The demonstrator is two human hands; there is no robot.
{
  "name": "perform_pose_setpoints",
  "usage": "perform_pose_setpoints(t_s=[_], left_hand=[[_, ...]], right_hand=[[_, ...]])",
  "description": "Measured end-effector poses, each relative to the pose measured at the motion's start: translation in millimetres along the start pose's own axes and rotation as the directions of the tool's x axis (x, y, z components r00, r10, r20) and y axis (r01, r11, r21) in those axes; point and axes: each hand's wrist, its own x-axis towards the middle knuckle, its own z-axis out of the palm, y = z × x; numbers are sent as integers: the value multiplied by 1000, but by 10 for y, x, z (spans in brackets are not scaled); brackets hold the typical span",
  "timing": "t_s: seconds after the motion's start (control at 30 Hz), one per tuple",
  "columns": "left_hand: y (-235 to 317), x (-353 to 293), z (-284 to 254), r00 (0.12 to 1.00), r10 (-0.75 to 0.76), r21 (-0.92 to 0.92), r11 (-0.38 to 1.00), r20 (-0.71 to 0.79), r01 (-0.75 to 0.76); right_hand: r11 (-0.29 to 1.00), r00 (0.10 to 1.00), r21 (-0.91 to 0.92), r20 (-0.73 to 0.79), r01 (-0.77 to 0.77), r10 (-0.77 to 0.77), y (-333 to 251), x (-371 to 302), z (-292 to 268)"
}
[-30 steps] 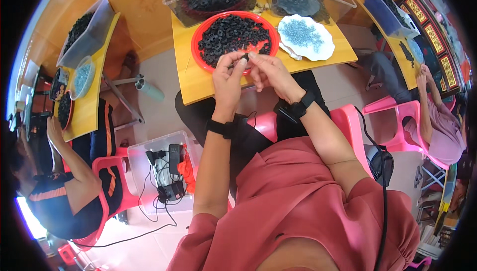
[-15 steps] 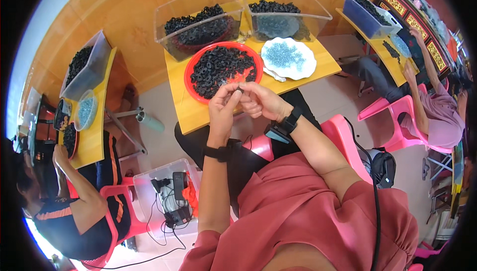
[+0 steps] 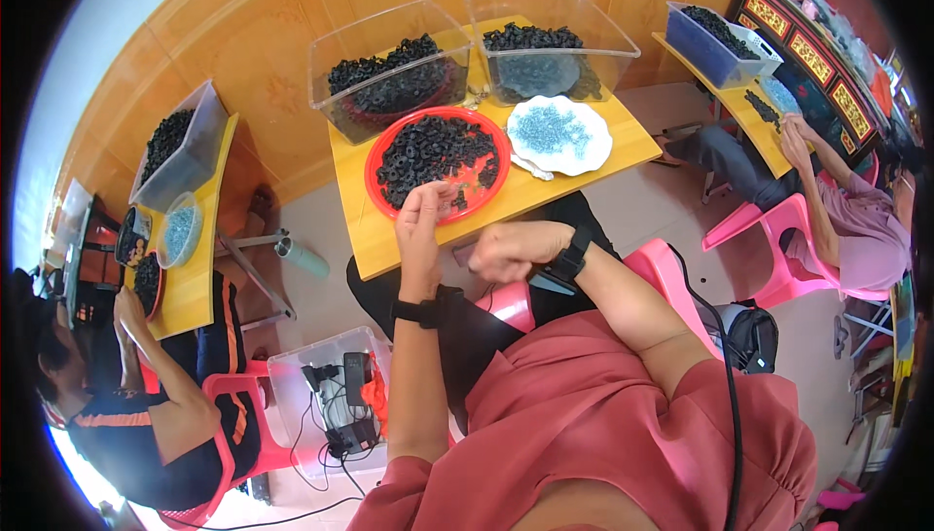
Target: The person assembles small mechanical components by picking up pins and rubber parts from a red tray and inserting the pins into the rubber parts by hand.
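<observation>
My left hand [image 3: 420,229] is over the near rim of a round red tray [image 3: 373,173], its fingers apart and reaching toward the pieces inside. Small black ring-like parts [image 3: 423,156] fill most of that tray, with bare red showing at the near right. Lower and to the right, clear of the table's front edge, my right hand [image 3: 520,249] is curled closed. Its fingertips are smeared, and whatever they may hold is hidden. A white scalloped plate [image 3: 595,146] next to the tray carries many small pale-blue clear pieces [image 3: 552,132].
Two clear bins of black parts [image 3: 384,73] [image 3: 535,44] stand at the back of the yellow table [image 3: 365,244]. Co-workers sit at tables left [image 3: 146,434] and right [image 3: 846,205]. A clear box of cables [image 3: 292,375] and a green bottle [image 3: 304,256] are at lower left.
My hands were together at the tray's near edge, pinching a small dark piece. They have parted: the left is over the tray, the right has dropped toward my lap.
</observation>
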Motion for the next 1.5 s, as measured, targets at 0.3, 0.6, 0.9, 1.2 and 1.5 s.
perform_pose_setpoints(t_s=[0.3, 0.6, 0.9, 1.2, 1.5], left_hand=[[-64, 18, -63, 999, -32, 145, 989, -1, 32], [-111, -16, 19, 998, -65, 38, 997, 12, 64], [-112, -37, 85, 993, -102, 155, 984, 67, 91], [-110, -46, 68, 987, -159, 156, 976, 17, 155], [258, -130, 320, 995, 66, -118, 991, 79, -57]], right_hand=[[756, 594, -80, -567, 650, -571, -890, -149, -210], [871, 679, -105, -584, 480, -445, -131, 261, -80], [893, 608, -334, -654, 300, -449, -141, 158, -227], [457, 185, -671, -658, -583, -730, -703, 94, -1620], [93, 443, -588, -695, -804, -566, -716, 408, -2060]])
